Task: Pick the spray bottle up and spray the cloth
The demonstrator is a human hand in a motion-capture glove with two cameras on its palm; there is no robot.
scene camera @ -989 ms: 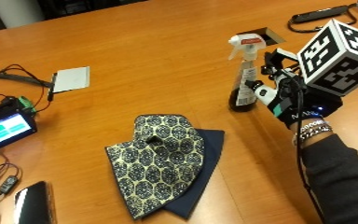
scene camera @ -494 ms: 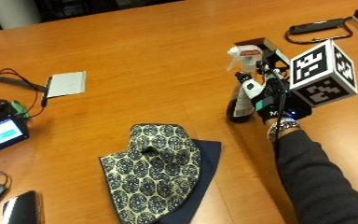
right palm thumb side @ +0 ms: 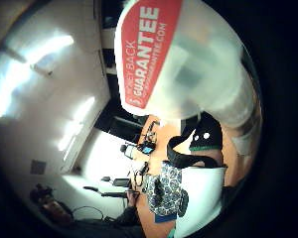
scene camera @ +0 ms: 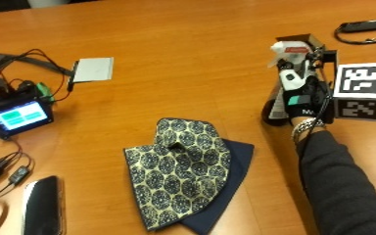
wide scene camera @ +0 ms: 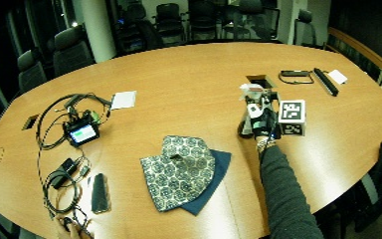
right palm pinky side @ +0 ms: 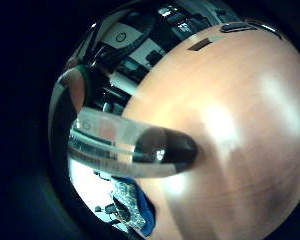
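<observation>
Clear, slick plastic, the spray bottle (scene camera: 286, 78) feels light and stiff, my gloved right hand (scene camera: 300, 95) curled round its narrow neck below the trigger, well apart from the cloth (scene camera: 181, 169)

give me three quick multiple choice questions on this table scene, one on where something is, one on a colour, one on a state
1. Where does the patterned cloth lie?
A. on a dark blue cloth
B. under the spray bottle
C. on the small screen

2. What colour is the spray bottle trigger head?
A. green
B. white
C. black

3. What is the gloved right hand doing?
A. resting flat on the table
B. pinching the cloth
C. gripping the spray bottle

Answers: 1 A, blue cloth shows from under its edge. 2 B, the head looks white in the outside view. 3 C, the fingers wrap round the bottle, which stands apart from the cloth.
</observation>
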